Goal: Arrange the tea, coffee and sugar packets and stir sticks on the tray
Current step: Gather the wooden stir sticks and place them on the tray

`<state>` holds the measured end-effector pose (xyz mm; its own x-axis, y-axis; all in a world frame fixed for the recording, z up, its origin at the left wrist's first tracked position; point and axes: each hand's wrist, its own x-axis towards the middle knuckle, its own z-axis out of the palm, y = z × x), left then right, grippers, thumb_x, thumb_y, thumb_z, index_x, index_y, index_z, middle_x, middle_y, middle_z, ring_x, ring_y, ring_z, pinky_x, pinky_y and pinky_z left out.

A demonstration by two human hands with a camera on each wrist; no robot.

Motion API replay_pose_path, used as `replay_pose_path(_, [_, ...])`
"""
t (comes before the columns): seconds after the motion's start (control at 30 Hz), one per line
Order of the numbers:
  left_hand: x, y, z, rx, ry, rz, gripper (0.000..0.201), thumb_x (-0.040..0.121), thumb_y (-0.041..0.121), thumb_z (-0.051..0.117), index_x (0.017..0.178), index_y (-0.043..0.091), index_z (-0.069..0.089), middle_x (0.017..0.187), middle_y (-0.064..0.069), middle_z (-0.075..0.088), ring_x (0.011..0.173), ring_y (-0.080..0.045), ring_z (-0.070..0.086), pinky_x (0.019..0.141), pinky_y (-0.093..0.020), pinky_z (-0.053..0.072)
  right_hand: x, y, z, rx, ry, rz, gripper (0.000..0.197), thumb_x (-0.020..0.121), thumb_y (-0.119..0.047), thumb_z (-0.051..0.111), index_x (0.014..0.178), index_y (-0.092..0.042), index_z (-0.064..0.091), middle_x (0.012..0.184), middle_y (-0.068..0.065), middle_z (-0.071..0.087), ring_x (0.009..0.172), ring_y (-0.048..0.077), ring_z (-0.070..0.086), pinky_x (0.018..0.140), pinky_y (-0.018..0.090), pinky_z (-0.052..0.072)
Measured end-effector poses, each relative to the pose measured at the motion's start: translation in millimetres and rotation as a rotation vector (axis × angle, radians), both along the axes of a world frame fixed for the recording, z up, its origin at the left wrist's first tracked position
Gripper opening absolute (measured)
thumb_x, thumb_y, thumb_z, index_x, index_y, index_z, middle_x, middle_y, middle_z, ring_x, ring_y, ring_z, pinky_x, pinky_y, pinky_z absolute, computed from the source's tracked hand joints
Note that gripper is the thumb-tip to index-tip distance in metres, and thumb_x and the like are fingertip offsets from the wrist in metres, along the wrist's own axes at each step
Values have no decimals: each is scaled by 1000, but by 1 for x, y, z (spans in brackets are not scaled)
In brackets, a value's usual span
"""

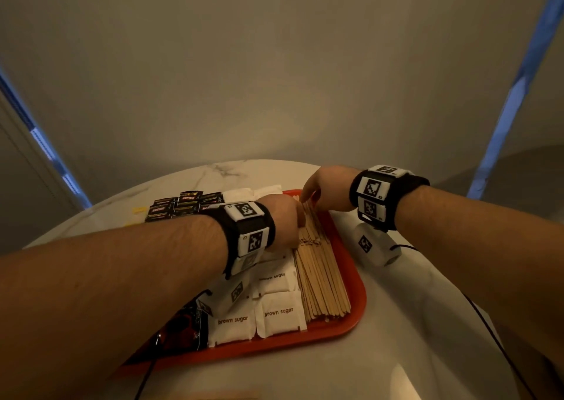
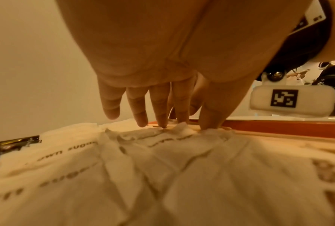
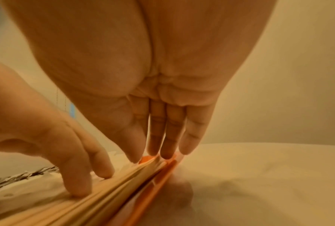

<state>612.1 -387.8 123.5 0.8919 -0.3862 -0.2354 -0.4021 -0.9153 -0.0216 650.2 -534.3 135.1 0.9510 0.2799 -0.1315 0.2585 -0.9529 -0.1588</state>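
Stir sticks (image 1: 320, 277): pale, matt wood, flat and thin, at centre right of the head view. Tray (image 1: 357, 295): smooth orange-red plastic with a slight sheen. Brown sugar packets (image 1: 279, 315): white, matt, crinkled paper with crimped edges. Dark packets (image 1: 183, 205), left of centre: glossy foil-like wrap. Bench (image 1: 396, 338): smooth, polished marble-look surface with grey veins.

A plain beige wall (image 1: 274, 63) fills the upper half of the head view under dim, warm light. 2 blue-lit strips run diagonally, 1 at the left edge (image 1: 45, 146), 1 at the upper right (image 1: 515, 88). Below, a round white marble surface (image 1: 213, 170) shows grey veins.
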Motion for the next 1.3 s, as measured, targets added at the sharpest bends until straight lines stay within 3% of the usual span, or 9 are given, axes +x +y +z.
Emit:
replay_pose_path(0.17, [2,4,-5,-112,-27,92,52,88,33,78,137,26,62,134,2,63,117,-17,61,90,-28,53,1,-3,-5,-28,6,1,35,95,-23,68,130,-27,70,128,-5,68,113,17,63,93,29,51])
replay_pose_path(0.3, [1,4,-6,-139,4,123,60,81,54,80,131,23,63,124,1,67,109,-16,63,79,-26,51,-1,-6,-2,-33,6,21,33,94,-26,69,126,-31,70,122,-8,69,103,12,61,85,26,50])
replay_pose_path(0.43, [-1,4,-8,-110,18,119,79,75,59,83,141,24,57,126,1,65,109,-17,62,85,-29,54,-5,1,-3,-103,88,66,45,89,-37,74,133,-33,65,125,-9,65,107,13,59,86,27,49])
replay_pose_path(0.6, [1,3,-8,-81,47,108,84,71,58,86,142,24,56,121,1,66,104,-17,63,86,-33,57,-7,-3,-3,-81,107,63,52,86,-40,77,136,-35,63,116,-13,59,108,13,56,92,30,50])
replay_pose_path(0.83, [1,5,-9,-105,46,120,88,70,58,87,144,24,54,129,1,63,112,-18,60,86,-31,54,-6,-7,-4,-192,205,118,78,73,-61,82,142,-35,55,134,-9,60,119,17,56,103,40,51])
replay_pose_path(0.93, [2,5,-10,-119,54,135,89,68,59,88,143,24,55,125,1,64,108,-18,62,87,-32,56,-8,-7,-6,-216,201,158,89,70,-58,85,148,-37,47,138,-8,55,122,18,54,102,40,50])
replay_pose_path(1.1, [2,4,-10,-122,50,132,89,69,58,87,145,23,54,129,1,64,113,-18,61,83,-30,53,-10,-6,-7,-160,134,141,81,76,-49,85,147,-35,48,140,-6,56,121,18,55,96,34,50])
replay_pose_path(1.2, [0,4,-9,-120,55,135,89,70,58,87,144,22,54,130,0,65,113,-19,62,87,-32,55,-13,-2,-8,-94,144,106,70,77,-54,82,139,-34,56,129,-10,61,113,14,58,92,30,49])
replay_pose_path(1.3, [-8,8,-1,-172,59,133,74,75,56,84,137,22,60,127,0,67,112,-19,63,91,-34,56,-17,4,-9,-102,93,85,53,83,-52,77,130,-30,64,116,-9,67,101,13,62,82,28,49])
